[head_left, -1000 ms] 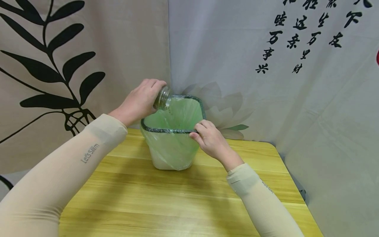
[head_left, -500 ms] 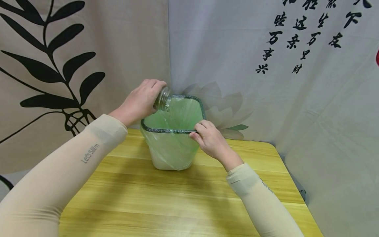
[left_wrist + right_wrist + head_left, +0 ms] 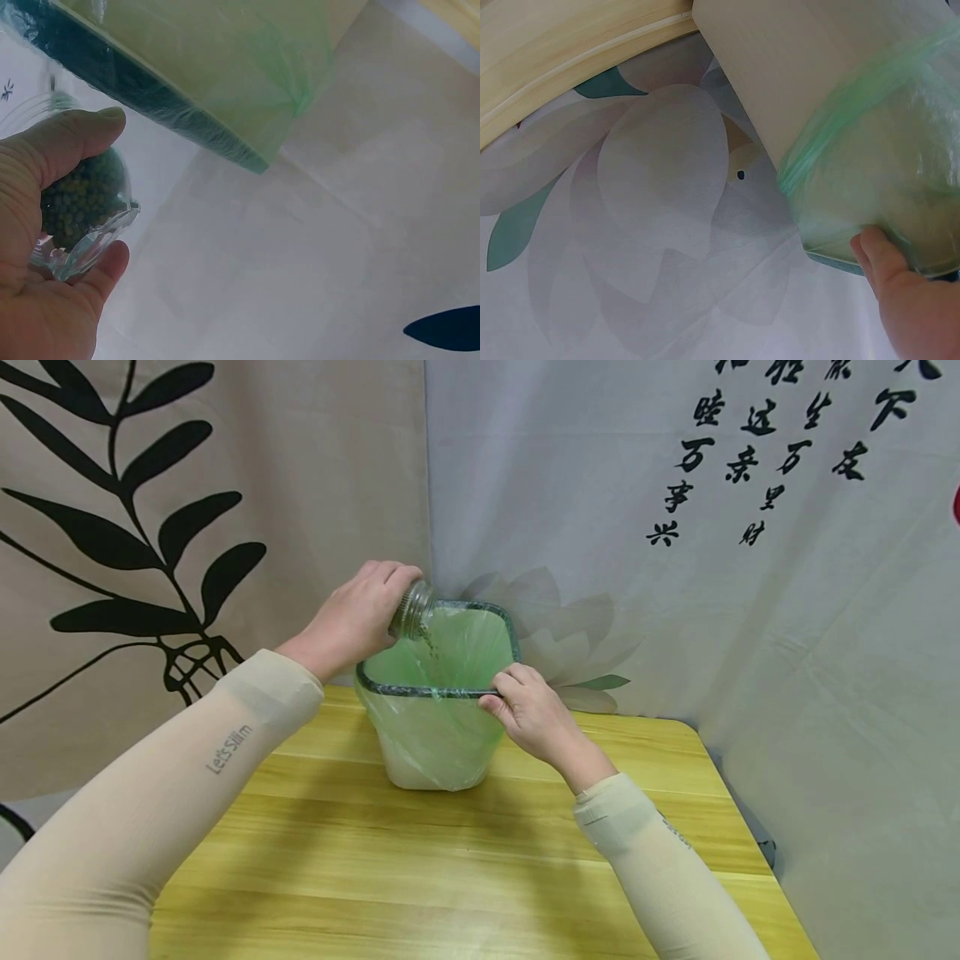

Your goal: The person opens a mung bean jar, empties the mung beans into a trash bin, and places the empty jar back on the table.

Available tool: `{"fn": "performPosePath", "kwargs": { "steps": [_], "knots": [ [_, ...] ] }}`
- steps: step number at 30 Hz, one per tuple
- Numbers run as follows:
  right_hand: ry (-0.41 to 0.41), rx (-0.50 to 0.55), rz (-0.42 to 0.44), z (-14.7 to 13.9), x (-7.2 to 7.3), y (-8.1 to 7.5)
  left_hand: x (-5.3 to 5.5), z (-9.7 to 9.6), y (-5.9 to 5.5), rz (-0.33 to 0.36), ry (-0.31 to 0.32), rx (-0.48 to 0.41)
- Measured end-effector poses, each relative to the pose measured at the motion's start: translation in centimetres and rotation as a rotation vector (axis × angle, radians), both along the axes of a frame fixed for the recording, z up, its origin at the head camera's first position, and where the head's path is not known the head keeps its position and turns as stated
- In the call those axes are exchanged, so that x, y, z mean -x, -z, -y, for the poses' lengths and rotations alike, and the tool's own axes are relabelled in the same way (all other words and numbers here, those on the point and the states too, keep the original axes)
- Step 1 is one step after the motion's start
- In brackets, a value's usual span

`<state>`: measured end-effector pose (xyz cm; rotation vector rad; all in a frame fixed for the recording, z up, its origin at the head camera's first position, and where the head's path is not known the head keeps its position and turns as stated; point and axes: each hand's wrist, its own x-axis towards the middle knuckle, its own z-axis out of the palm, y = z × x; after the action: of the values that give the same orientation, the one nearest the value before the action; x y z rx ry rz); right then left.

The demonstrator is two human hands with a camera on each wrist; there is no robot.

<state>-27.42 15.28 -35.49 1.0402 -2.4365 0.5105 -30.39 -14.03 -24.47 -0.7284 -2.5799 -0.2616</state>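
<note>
From the head, reaching forward with both arms in pale sleeves [image 3: 142, 835]: gripping a glass jar [image 3: 412, 612] with the left hand [image 3: 358, 612], fingers curled round it, and pinching the near right corner of a dark-rimmed bin [image 3: 405, 692] with the right hand [image 3: 531, 710], thumb outside. Below, a wooden table [image 3: 420, 885]; behind, printed cloth [image 3: 540, 477]. Tilted mouth-down over the bin, with small grains [image 3: 431, 643] dropping toward the green liner [image 3: 450, 735]. From the left wrist, holding the clear jar between thumb and fingers beside the liner-covered rim, with round greenish grains inside. From the right wrist, pressing two fingertips close together against the crinkled, translucent liner; impossible to make out the thumb there.
</note>
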Motion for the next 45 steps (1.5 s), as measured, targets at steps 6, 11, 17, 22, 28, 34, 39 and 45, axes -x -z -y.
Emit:
{"fn": "performPosePath", "kwargs": {
  "steps": [6, 11, 17, 22, 28, 34, 39, 45],
  "knots": [
    [0.005, -0.001, 0.007, -0.08, 0.05, 0.04, -0.04, -0.10, -0.04, -0.007, 0.005, 0.001],
    [0.008, -0.001, 0.009, -0.12, 0.10, 0.11, -0.01, -0.18, -0.07, -0.004, 0.005, 0.002],
    [0.001, 0.003, 0.005, -0.15, 0.07, 0.11, -0.03, -0.17, -0.08, -0.012, 0.002, 0.001],
    [-0.001, 0.003, -0.003, -0.12, -0.01, 0.05, -0.10, -0.18, -0.11, -0.017, 0.005, 0.002],
    [-0.001, -0.005, -0.002, -0.12, 0.03, 0.16, -0.24, -0.23, -0.14, -0.020, 0.010, 0.012],
    [0.004, -0.006, 0.000, -0.10, -0.01, 0.23, -0.29, -0.28, -0.06, -0.017, 0.011, 0.026],
    [0.002, -0.003, -0.005, -0.02, 0.00, 0.24, -0.23, -0.25, 0.05, -0.024, 0.016, 0.030],
    [-0.001, -0.005, -0.011, 0.00, 0.04, 0.23, -0.12, -0.19, 0.10, -0.024, 0.019, 0.028]
  ]
}}
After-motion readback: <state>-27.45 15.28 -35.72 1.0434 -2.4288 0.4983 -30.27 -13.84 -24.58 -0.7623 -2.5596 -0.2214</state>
